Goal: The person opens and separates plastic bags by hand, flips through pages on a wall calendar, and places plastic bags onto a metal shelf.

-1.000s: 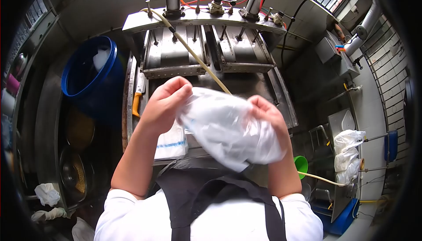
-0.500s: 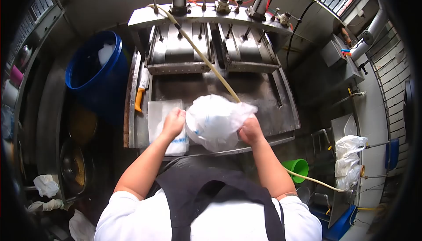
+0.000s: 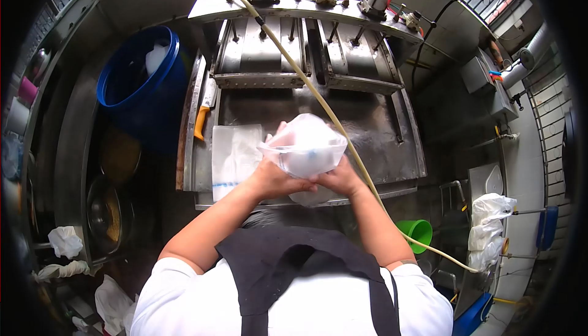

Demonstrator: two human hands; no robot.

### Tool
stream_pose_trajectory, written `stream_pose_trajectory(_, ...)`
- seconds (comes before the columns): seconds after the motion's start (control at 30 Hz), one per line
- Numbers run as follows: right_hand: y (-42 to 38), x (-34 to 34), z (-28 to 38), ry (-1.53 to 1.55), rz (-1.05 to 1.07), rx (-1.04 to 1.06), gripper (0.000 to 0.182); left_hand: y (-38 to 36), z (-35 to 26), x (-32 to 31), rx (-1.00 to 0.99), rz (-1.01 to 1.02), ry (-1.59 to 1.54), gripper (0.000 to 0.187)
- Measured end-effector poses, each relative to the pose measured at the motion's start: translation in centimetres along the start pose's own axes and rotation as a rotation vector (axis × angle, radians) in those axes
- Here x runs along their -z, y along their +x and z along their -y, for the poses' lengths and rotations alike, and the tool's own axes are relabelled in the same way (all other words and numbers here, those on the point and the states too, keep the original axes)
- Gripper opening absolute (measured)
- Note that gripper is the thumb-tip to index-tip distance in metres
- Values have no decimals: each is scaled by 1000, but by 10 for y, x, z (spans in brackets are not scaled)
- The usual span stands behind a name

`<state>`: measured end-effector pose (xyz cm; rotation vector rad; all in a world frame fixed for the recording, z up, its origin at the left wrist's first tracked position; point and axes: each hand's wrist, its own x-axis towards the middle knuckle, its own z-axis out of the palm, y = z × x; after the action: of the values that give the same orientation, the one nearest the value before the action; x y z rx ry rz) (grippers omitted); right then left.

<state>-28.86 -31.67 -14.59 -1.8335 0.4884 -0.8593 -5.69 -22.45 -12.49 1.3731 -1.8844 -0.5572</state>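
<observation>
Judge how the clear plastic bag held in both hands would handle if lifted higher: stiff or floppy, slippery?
The plastic bag is probably floppy: its thin film puckers and folds where the left hand and right hand gather it. It looks light, since it billows open above the hands with nothing visible inside. Its glossy film may be slippery, so a bunched grip suits it.

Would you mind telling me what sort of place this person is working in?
Probably a small food-processing or packing workshop. A stainless steel press-like machine with hoses stands over a steel worktable, a blue barrel sits beside it, and both hands hold a clear plastic bag.
</observation>
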Motion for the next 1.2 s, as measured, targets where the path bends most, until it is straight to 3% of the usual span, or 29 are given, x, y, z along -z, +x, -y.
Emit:
stream_pose_trajectory(0.07,-16,-11,-35,-28,61,-250,111,-3,9,-6,5,9,-20,107)
stream_pose_trajectory(0.2,-26,-26,-40,-22,-25,-154,100,-1,3,-2,1,-46,-54,94)
stream_pose_trajectory(0.4,-29,-11,-56,-499,75,6,121,-13,25,-28,37,-83,162,97)
stream_pose_trajectory(0.47,-35,-17,-48,-687,34,42,138,-17,29,-31,75,-104,215,97)
stream_pose_trajectory(0.53,-36,-24,-49,-661,47,14,147,-11,24,-23,12,-104,-87,95)
stream_pose_trajectory(0.6,-34,-34,-54,-194,-110,-147,148,-15,28,-24,96,-115,-171,87)
stream_pose_trajectory(0.67,-37,-35,-69,-250,-105,-131,154,-14,43,-29,16,-127,-48,79)
stream_pose_trajectory(0.73,-32,-34,-66,-532,-158,-2,157,-16,48,-30,6,-129,15,76)
stream_pose_trajectory(0.8,-28,-30,-63,-475,-152,-10,160,-14,52,-30,-15,-123,68,74)
stream_pose_trajectory(0.87,-27,-26,-59,-424,-155,-26,163,-15,56,-28,44,15,130,78)
stream_pose_trajectory(0.97,-10,-14,-44,-557,-12,-34,166,-13,63,-27,-40,-53,82,83)
stream_pose_trajectory(1.03,0,-8,-32,-616,126,-69,136,-12,67,-24,-39,-87,22,90)
stream_pose_trajectory(1.1,6,-1,-30,-561,158,-110,141,-9,65,-14,-33,-125,-42,98)
stream_pose_trajectory(1.17,14,2,-20,-504,199,-151,147,-1,49,12,13,120,-65,117)
stream_pose_trajectory(1.2,22,2,-8,-473,261,-255,135,4,53,15,18,112,-66,117)
